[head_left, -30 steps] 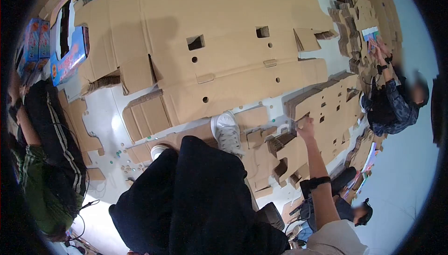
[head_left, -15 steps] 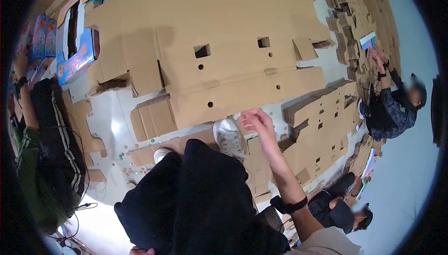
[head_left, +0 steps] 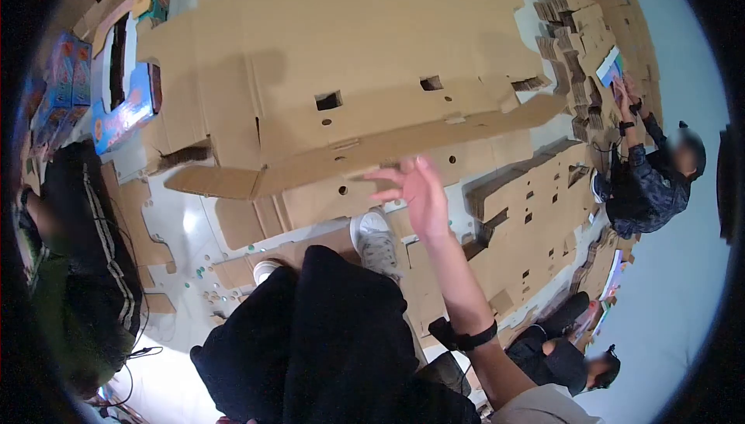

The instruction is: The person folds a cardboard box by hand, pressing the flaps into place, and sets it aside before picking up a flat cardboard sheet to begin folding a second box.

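My right hand point(head_left: 423, 199) is over the front part of a large brown cardboard sheet point(head_left: 349, 28), palm turned partly up and fingers spread, with nothing in it. Just beyond the fingertips, a long narrow cardboard flap point(head_left: 310, 172) stands raised across the sheet; whether the fingers touch it cannot be made out. The sheet has square cut-outs and small round holes. Of my left hand only a faint sliver point(head_left: 226, 421) shows at the bottom edge, its fingers hidden.
Stacked cut cardboard point(head_left: 528, 191) lies at the right. Printed boxes point(head_left: 124, 117) stand at the left, beside a person in dark striped trousers point(head_left: 97, 222). Two more people sit at the right, one with hands on a coloured box point(head_left: 610, 67). Small green discs point(head_left: 200, 272) dot the floor.
The long front flap has risen from the sheet. My right hand has turned and sits slightly higher in view, and my left hand has nearly dropped out of the bottom edge.
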`<state>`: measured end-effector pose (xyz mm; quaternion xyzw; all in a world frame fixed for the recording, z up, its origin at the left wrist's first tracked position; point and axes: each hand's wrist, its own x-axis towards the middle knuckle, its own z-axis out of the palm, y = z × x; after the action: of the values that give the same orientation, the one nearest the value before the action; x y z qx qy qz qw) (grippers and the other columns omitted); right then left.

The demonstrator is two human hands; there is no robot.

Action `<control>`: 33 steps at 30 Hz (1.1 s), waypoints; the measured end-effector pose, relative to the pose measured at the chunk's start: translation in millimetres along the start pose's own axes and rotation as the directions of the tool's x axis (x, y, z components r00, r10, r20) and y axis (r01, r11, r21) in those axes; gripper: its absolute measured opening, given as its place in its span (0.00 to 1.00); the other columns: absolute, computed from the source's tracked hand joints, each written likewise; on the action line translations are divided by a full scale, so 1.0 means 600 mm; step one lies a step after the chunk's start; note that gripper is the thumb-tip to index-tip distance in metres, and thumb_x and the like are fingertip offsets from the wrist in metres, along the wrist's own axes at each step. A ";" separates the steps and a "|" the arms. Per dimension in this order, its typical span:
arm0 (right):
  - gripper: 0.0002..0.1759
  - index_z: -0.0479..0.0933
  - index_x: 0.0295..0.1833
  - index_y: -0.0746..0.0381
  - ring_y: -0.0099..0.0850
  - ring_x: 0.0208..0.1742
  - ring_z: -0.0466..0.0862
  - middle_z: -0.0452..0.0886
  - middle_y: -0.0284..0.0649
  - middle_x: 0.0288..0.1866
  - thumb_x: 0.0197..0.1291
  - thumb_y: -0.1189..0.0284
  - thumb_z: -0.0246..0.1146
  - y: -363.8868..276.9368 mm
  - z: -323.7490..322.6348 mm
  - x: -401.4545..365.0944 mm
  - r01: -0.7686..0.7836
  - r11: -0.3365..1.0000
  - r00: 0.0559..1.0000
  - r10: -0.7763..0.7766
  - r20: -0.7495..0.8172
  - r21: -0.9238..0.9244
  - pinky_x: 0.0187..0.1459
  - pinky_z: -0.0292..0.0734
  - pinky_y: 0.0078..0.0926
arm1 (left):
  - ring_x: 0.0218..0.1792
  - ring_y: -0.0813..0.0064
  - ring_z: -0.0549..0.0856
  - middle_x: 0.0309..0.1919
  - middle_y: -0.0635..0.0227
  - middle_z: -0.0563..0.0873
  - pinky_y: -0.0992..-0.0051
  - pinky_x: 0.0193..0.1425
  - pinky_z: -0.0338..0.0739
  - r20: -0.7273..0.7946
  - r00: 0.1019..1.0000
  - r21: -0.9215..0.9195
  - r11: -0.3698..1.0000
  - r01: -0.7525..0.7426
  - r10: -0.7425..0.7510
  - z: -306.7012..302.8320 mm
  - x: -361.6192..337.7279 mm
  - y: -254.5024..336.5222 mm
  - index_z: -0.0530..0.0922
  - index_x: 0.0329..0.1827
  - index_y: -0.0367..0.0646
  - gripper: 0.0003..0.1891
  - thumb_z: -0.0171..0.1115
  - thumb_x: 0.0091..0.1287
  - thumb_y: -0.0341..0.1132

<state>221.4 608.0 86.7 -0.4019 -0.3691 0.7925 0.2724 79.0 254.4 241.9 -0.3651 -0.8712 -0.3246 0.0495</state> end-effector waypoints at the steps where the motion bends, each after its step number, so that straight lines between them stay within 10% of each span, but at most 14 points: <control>1: 0.36 0.60 0.67 0.66 0.48 0.60 0.76 0.72 0.53 0.62 0.69 0.46 0.41 -0.008 0.022 0.001 -0.039 0.998 0.999 0.038 -0.037 -0.038 0.51 0.79 0.41 | 0.29 0.71 0.74 0.34 0.60 0.74 0.75 0.28 0.63 -0.010 1.000 0.003 1.000 -0.011 0.011 0.005 0.006 0.003 0.82 0.40 0.42 0.12 0.61 0.60 0.40; 9: 0.35 0.53 0.72 0.62 0.40 0.68 0.69 0.64 0.48 0.70 0.71 0.47 0.42 0.046 0.067 -0.048 -0.096 0.961 0.993 0.075 0.090 0.260 0.60 0.74 0.45 | 0.30 0.73 0.73 0.32 0.65 0.71 0.78 0.27 0.63 -0.109 0.991 -0.053 0.996 0.075 -0.080 0.038 0.025 0.051 0.82 0.38 0.42 0.07 0.59 0.65 0.35; 15: 0.27 0.67 0.60 0.62 0.30 0.55 0.78 0.76 0.40 0.55 0.57 0.69 0.68 0.165 0.059 -0.025 -0.102 0.950 0.956 0.176 -0.235 0.296 0.55 0.75 0.38 | 0.45 0.69 0.73 0.45 0.64 0.69 0.72 0.45 0.68 0.164 0.975 -0.129 0.977 0.171 -0.149 -0.012 0.031 0.064 0.78 0.50 0.43 0.16 0.63 0.63 0.41; 28: 0.24 0.69 0.54 0.63 0.28 0.52 0.79 0.79 0.39 0.48 0.53 0.70 0.70 -0.163 0.195 -0.099 0.223 0.959 0.957 -0.181 -0.228 0.173 0.51 0.72 0.28 | 0.51 0.60 0.70 0.43 0.58 0.72 0.61 0.61 0.60 0.121 0.984 -0.156 0.976 0.151 -0.133 -0.039 0.022 0.099 0.78 0.48 0.38 0.18 0.52 0.53 0.20; 33: 0.23 0.73 0.52 0.64 0.29 0.50 0.80 0.80 0.39 0.47 0.49 0.73 0.68 -0.318 0.192 -0.245 0.529 0.846 0.819 -0.489 -0.302 0.067 0.54 0.72 0.29 | 0.51 0.58 0.70 0.43 0.57 0.73 0.60 0.61 0.60 0.083 0.992 -0.155 0.982 0.106 -0.094 -0.047 0.006 0.093 0.78 0.47 0.40 0.18 0.53 0.53 0.20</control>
<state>228.5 569.1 350.6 -0.3722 -0.3622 0.6525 0.5518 109.4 268.5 294.7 -0.3358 -0.8610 -0.3809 -0.0291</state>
